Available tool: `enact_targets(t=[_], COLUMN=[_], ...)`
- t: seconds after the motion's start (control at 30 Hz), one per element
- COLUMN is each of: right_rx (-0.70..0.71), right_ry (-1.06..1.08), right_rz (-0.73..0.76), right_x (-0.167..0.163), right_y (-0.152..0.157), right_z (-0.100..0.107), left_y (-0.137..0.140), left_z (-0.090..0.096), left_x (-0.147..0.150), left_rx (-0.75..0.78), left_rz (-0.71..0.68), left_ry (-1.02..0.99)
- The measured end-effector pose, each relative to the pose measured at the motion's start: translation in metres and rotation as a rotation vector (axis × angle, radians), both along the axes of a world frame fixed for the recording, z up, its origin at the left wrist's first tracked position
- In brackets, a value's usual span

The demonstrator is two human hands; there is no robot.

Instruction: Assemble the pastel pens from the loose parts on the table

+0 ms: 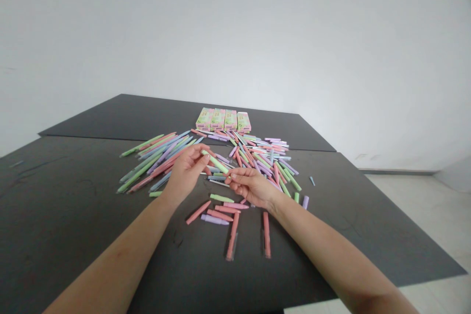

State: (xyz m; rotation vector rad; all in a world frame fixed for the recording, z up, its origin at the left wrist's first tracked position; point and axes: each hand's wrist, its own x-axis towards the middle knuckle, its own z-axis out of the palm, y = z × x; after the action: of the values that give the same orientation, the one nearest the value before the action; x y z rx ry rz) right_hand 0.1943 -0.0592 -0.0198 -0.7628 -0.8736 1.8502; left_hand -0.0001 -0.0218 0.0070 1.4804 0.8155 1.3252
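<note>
Above the middle of the dark table, both hands pinch a light green pen barrel. My left hand grips its upper end between thumb and fingers. The fingers of my right hand are closed at its lower end; whether they also hold a small part there I cannot make out. Just below the hands lie short pen pieces, among them a green one, a purple one and several pink ones. Closer to me rest two pink pen pieces with clear plastic on them.
Left of my hands, long pens in several colours lie in a heap. Loose pen parts and thin refills spread out on the right. Several printed boxes stand behind. One small blue tip lies apart on the dark table.
</note>
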Motion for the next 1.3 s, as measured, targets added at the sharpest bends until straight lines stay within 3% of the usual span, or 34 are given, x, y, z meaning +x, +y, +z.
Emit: enact_targets(t=[0.27,0.5,0.7,1.03,1.3], right_rx=[0.052,0.067,0.048,0.055,0.219], right_ry=[0.012,0.012,0.018,-0.057,-0.177], right_rz=[-0.063,-0.054,-0.126,-0.196,-0.289], right_x=[0.003,0.000,-0.001,-0.008,-0.003], right_y=[0.003,-0.002,0.002,0.001,0.007], right_z=[-0.001,0.006,0.001,0.004,0.002], left_y=[0.000,-0.004,-0.010,-0.016,-0.017], left_z=[-0.009,-0.009,-0.007,-0.011,-0.006], left_x=[0.005,0.008,0.012,0.021,0.017], left_rx=[-0.179,-0.034,-0.077,-0.056,-0.154], left_rz=[-0.071,-0.113,-0.218,-0.200,-0.257], left_ry=[-0.087,0.231,0.278,0.374,0.200])
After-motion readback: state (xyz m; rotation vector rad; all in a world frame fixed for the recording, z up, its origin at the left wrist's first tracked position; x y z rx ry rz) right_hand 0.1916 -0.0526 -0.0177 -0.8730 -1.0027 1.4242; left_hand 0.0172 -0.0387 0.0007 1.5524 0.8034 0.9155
